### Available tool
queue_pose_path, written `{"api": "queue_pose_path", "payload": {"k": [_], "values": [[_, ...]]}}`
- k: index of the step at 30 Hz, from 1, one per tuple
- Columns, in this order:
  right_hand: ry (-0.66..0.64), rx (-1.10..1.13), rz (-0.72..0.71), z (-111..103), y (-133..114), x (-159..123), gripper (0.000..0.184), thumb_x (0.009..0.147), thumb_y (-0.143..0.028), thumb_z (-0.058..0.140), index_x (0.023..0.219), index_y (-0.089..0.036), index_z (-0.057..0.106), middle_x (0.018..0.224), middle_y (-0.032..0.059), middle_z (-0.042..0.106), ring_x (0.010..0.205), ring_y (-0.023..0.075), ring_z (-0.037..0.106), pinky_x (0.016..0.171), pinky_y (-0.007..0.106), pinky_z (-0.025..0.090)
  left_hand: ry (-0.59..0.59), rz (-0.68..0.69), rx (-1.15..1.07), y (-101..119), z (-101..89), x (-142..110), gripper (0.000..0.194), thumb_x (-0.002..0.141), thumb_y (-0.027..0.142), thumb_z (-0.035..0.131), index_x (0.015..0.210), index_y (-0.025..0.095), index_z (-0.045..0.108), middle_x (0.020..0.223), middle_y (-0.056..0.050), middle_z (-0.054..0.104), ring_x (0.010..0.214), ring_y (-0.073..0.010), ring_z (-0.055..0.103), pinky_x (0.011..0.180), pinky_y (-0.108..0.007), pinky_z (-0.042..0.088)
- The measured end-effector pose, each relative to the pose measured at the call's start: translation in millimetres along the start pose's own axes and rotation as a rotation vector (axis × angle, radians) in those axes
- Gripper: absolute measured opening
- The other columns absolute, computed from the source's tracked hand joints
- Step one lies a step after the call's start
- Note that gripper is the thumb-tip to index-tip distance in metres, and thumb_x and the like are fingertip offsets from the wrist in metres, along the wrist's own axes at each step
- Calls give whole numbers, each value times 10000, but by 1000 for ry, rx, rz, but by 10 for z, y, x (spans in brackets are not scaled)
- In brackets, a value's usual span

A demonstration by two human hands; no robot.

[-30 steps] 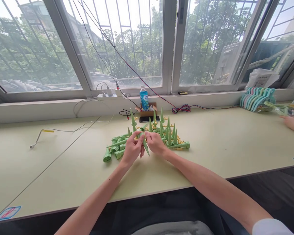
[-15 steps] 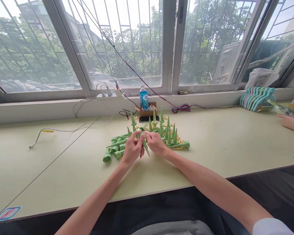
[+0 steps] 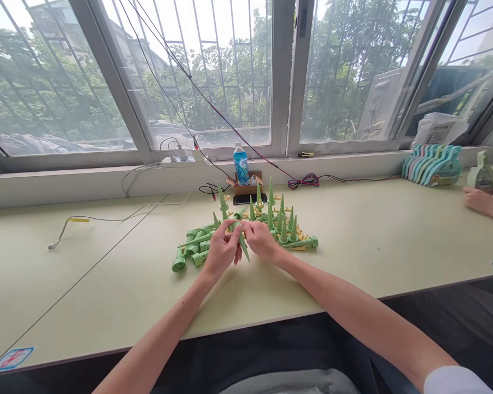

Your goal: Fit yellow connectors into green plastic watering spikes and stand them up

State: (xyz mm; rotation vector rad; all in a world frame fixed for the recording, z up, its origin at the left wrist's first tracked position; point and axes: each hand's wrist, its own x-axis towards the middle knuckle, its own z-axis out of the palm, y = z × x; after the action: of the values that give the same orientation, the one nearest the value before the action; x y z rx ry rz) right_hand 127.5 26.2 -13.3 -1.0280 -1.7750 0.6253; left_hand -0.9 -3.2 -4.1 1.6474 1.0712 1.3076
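My left hand (image 3: 222, 246) is closed around a green plastic watering spike (image 3: 244, 247), its tapered tip slanting down and towards me. My right hand (image 3: 259, 238) meets it at the upper, wider end, fingers pinched together. Whatever small part sits between the right fingertips is hidden. Around and behind both hands lies a pile of similar green spikes (image 3: 284, 232), some standing tip up. Wider green tubular pieces (image 3: 179, 264) lie to the left. Small yellow valve-like pieces (image 3: 302, 236) are scattered among the spikes on the right.
Behind the pile are a dark phone (image 3: 246, 200), a small cardboard box (image 3: 246, 190) and a blue bottle (image 3: 241, 165). A white cable (image 3: 115, 220) crosses the table (image 3: 107, 312) at left. Far right, another person's hand (image 3: 485, 203) is near teal hangers (image 3: 431, 165).
My hands and the spike keep almost the same place and pose. At the far right, the other person's green item has turned from lying tilted to upright.
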Motion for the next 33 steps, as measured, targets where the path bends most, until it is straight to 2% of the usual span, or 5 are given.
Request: {"api": "queue_pose_path", "payload": {"k": [16, 22, 33], "values": [[-12, 1, -12, 2, -5, -5, 442, 975, -300, 320, 568, -188, 450, 508, -15, 519, 488, 104, 442, 542, 230, 311, -3, -8, -5, 31, 0, -6, 309, 859, 499, 582, 977, 217, 542, 454, 55, 555, 280, -110, 470, 285, -184, 302], [-16, -18, -29, -7, -24, -10, 418, 973, -273, 317, 587, -186, 453, 515, -19, 509, 505, 103, 445, 556, 224, 315, 2, -9, -2, 60, 6, -14, 298, 858, 489, 588, 970, 215, 551, 391, 75, 493, 267, -110, 450, 287, -183, 308], [-31, 8, -15, -9, -33, -9, 414, 975, -287, 321, 599, -185, 461, 527, -11, 535, 494, 102, 475, 538, 219, 326, 1, -8, 36, 52, 0, -16, 283, 877, 475, 561, 1005, 223, 542, 446, 56, 546, 284, -113, 468, 293, -187, 323]]}}
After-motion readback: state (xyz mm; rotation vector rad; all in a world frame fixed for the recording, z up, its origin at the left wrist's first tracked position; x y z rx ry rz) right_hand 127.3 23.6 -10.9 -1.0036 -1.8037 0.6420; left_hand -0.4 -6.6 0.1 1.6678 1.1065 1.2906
